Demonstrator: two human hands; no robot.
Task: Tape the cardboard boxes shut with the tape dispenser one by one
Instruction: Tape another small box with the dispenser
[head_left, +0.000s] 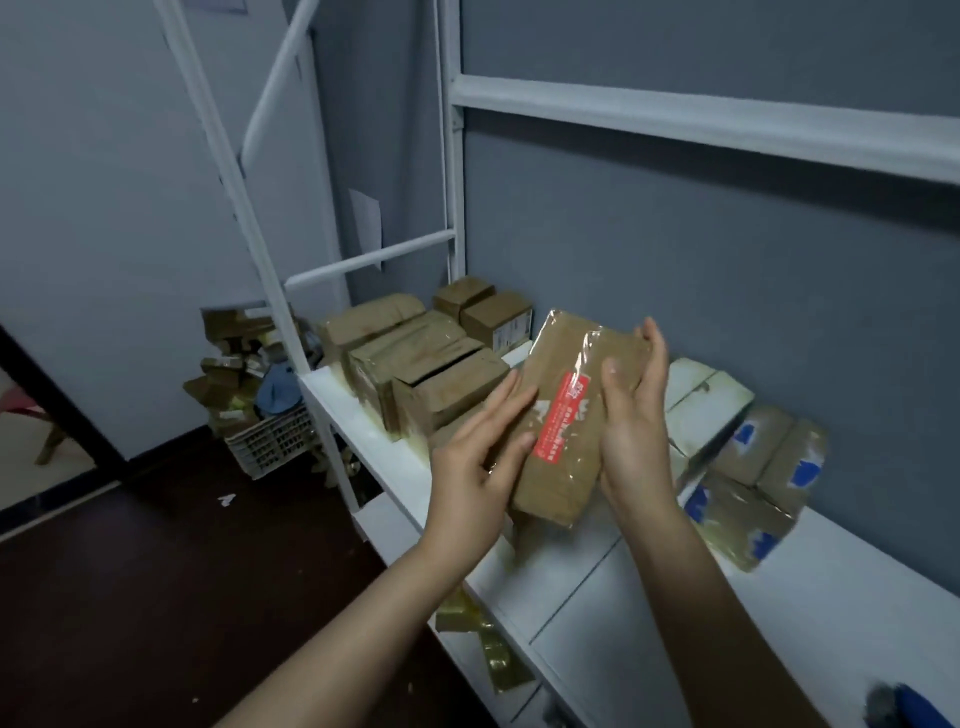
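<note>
— Box (558, 358), where?
— Up off the surface (571, 597), tilted, long side running near to far, caught between both hands.
— Held how?
— Left hand (480, 457) spread, straight fingers laid flat against the left side. Right hand (636, 415) gripping the right edge, thumb over the top face, fingers behind.
— Why lifted at all?
— Probably for a check: clear tape glinting across the top and over the red label (558, 421), so seemingly sealed already. Likely bound for a pile next.
— Which pile?
— Hard to say. Far left on the surface, taped boxes (415, 364) lined up; blue-marked ones (763, 467) stacked right, near the wall. Looks like sorting, done kept apart from waiting, but no telling one group from the other.
— And the dispenser?
— In neither hand. Something blue (906, 704) at the near right corner, too blurred to name.
— Anything to watch?
— Slick tape under flat fingers; easy to drop with a slackened right grip. Better to set down low than to toss.
</note>
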